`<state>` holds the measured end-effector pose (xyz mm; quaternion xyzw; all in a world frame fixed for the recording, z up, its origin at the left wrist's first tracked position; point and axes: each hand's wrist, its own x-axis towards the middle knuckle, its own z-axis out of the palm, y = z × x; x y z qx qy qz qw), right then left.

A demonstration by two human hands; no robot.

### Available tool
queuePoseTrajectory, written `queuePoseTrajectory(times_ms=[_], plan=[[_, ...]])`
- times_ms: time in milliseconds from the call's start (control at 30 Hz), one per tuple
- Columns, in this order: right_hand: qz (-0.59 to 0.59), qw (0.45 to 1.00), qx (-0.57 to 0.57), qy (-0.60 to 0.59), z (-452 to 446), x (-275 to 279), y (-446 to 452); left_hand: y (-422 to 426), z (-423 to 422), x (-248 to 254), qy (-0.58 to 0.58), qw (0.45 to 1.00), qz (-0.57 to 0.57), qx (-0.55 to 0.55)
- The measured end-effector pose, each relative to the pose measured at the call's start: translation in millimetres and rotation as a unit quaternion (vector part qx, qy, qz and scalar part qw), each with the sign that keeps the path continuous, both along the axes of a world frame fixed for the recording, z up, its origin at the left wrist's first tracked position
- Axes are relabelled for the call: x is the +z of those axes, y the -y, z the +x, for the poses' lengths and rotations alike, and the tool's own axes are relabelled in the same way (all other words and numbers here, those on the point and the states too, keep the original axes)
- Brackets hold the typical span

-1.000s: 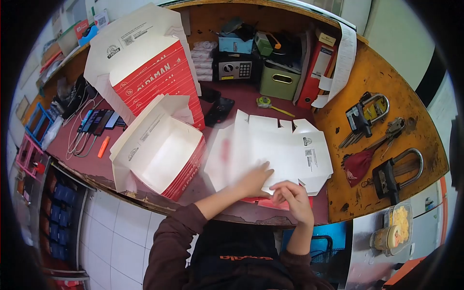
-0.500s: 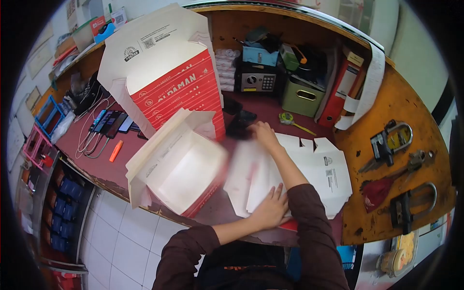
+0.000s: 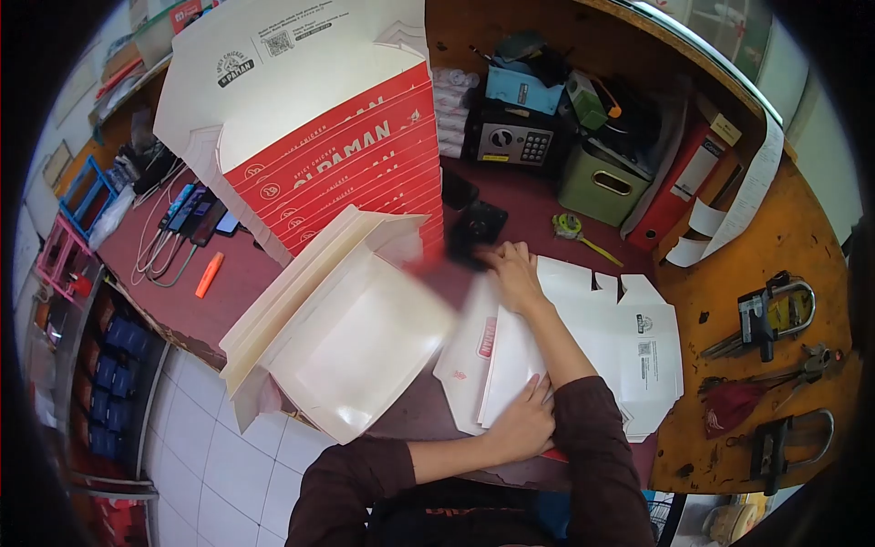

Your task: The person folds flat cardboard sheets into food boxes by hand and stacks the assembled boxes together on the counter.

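From the head view, stacked boxes (image 3: 351, 159) look already shaped, as does the open box (image 3: 365, 333) beside them. The flat carton (image 3: 597, 333) on the desk (image 3: 169, 273) isn't. The left hand (image 3: 527, 421) lies on it, fingers extended; I can't tell the grip of the right hand (image 3: 518, 278).

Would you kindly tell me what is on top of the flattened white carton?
The left hand rests on the near part of the carton, and the right hand is at its far edge. The surface beneath them is hidden.
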<state>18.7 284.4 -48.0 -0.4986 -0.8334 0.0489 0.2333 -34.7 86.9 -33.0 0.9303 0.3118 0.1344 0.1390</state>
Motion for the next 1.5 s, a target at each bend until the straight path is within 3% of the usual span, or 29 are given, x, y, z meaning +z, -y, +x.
queuePoseTrajectory(times_ms=[367, 433, 500, 633, 833, 1133, 1200, 1233, 1300, 1367, 1500], plan=[[0.039, 0.999, -0.019, -0.016, -12, 23, -6, 2, 0, 0, 0.025, 0.999, 0.028, 0.02], [0.019, 0.999, -0.017, -0.022, -16, 28, -15, 1, 0, 1, 0.02, 0.999, 0.017, 0.018], [0.013, 1.0, -0.02, -0.007, -19, 26, -24, 3, 1, -8, 0.109, 0.992, 0.055, 0.033], [-0.041, 0.999, -0.031, 0.011, -24, 20, -32, 1, 2, -14, 0.044, 0.999, 0.019, 0.017], [-0.061, 0.996, -0.057, 0.038, -30, 18, -33, 1, 1, -17, 0.125, 0.991, 0.04, 0.031], [-0.057, 0.994, -0.071, 0.053, -33, 15, -33, 0, 0, -13, 0.109, 0.993, 0.041, 0.031], [-0.056, 0.995, -0.071, 0.052, -33, 16, -33, -1, -1, -5, 0.001, 1.0, -0.022, 0.003], [-0.055, 0.995, -0.071, 0.036, -33, 16, -33, -1, -1, -8, 0.0, 1.0, -0.022, 0.004], [-0.054, 0.996, -0.07, 0.02, -32, 14, -36, 1, 0, -15, 0.096, 0.995, 0.024, 0.022], [-0.066, 0.993, -0.087, -0.039, -31, 12, -40, 1, 1, -18, 0.092, 0.995, 0.02, 0.021], [-0.07, 0.992, -0.099, -0.028, -31, 9, -43, 1, 0, -17, 0.109, 0.993, 0.027, 0.028]])
